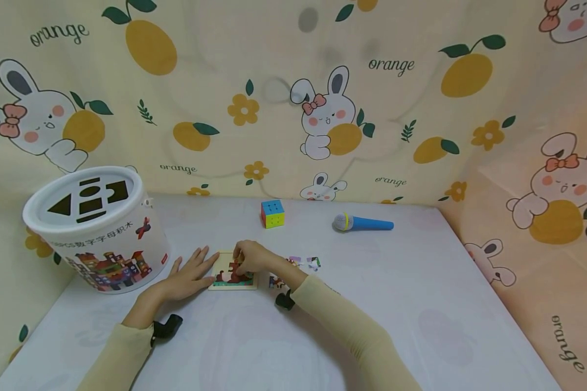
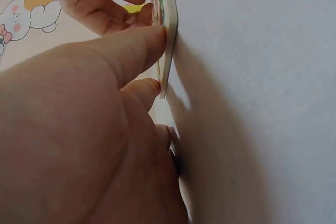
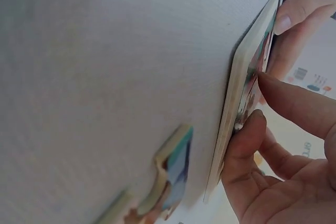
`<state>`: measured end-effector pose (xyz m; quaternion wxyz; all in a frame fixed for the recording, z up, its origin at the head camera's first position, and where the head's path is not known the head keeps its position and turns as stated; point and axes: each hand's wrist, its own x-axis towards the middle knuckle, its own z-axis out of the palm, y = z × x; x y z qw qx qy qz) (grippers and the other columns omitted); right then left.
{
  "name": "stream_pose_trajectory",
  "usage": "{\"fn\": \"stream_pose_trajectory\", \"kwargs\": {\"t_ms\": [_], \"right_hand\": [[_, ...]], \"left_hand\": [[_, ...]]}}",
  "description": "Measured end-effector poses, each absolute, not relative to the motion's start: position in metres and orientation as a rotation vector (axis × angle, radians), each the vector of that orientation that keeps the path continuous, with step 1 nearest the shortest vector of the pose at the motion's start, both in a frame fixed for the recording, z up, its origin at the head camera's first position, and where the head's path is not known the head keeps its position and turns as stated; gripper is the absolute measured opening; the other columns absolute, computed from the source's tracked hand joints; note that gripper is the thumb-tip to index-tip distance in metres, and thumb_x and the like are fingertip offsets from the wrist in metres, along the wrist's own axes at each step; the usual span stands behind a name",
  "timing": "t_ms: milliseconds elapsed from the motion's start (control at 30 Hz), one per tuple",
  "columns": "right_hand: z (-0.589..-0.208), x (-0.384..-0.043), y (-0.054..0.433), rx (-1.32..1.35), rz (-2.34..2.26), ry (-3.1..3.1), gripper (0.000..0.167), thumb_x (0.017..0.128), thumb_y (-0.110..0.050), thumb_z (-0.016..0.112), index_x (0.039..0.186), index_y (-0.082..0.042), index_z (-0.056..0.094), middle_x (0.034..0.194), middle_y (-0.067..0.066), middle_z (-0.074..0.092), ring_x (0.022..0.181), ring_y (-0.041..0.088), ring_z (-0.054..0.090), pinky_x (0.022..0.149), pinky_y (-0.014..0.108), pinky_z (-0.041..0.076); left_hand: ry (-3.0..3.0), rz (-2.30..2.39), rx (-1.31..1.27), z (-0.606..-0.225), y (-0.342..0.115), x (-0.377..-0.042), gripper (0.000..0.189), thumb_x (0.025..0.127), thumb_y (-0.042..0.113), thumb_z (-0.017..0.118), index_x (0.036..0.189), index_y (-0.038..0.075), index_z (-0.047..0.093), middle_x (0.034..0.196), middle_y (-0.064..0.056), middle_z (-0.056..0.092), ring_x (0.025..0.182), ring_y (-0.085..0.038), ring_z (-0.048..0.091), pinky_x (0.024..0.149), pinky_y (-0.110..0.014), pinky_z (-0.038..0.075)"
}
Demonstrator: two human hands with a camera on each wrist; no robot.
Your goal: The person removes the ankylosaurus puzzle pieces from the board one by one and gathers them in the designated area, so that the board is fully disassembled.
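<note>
A small jigsaw puzzle board (image 1: 221, 286) with a pale wooden frame lies on the table, its picture brown and green. My left hand (image 1: 188, 278) lies spread beside it, thumb and a finger touching the frame's left edge. Over the board is my right hand (image 1: 254, 257), its thumb (image 3: 247, 137) and fingers bent down at a puzzle piece (image 3: 251, 90), which they mostly cover. To the right of the board, partly behind the right forearm, are loose puzzle pieces (image 1: 314, 263). One loose piece (image 3: 178, 169) shows its thick wooden edge in the right wrist view.
A large white bucket (image 1: 112, 244) with a shape-sorter lid stands at the left. Toward the back sit a puzzle cube (image 1: 273, 214) and a blue toy microphone (image 1: 372, 223). A printed cloth (image 1: 274, 54) hangs behind the white table (image 1: 420, 315).
</note>
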<state>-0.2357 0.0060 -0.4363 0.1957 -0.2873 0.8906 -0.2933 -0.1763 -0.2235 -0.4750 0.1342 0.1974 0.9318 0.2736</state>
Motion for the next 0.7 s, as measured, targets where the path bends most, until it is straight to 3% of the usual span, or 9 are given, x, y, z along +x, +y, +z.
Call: {"fn": "stream_pose_trajectory", "kwargs": {"t_ms": [200,500,700], "right_hand": [[-0.434,-0.233,0.006,-0.787,-0.874,2.467,0.034,0.082,-0.001,0.081,0.106,-0.002,0.057,0.088,0.004,0.056,0.078,0.013,0.05,0.066,0.021,0.043],[-0.434,-0.23,0.004,-0.744,-0.853,2.479,0.026,0.085,-0.004,0.078,0.102,-0.007,0.058,0.088,0.001,0.056,0.081,0.013,0.051,0.071,0.022,0.044],[-0.435,-0.23,0.004,-0.746,-0.846,2.476,0.032,0.086,-0.006,0.078,0.111,-0.008,0.058,0.09,0.001,0.056,0.083,0.014,0.052,0.073,0.024,0.044]], "left_hand": [[2.705,0.779,0.574,-0.474,-0.223,-0.175,0.073,0.102,0.045,0.049,0.158,0.007,0.023,0.164,-0.025,0.002,0.149,-0.046,-0.005,0.108,-0.07,-0.016],[2.684,0.79,0.595,-0.464,-0.221,-0.171,0.073,0.102,0.048,0.047,0.159,0.01,0.022,0.164,-0.025,0.001,0.15,-0.045,-0.007,0.108,-0.07,-0.016],[2.679,0.833,0.612,-0.465,-0.221,-0.171,0.071,0.102,0.044,0.05,0.158,0.007,0.025,0.162,-0.029,0.002,0.148,-0.049,-0.006,0.106,-0.072,-0.016]]}}
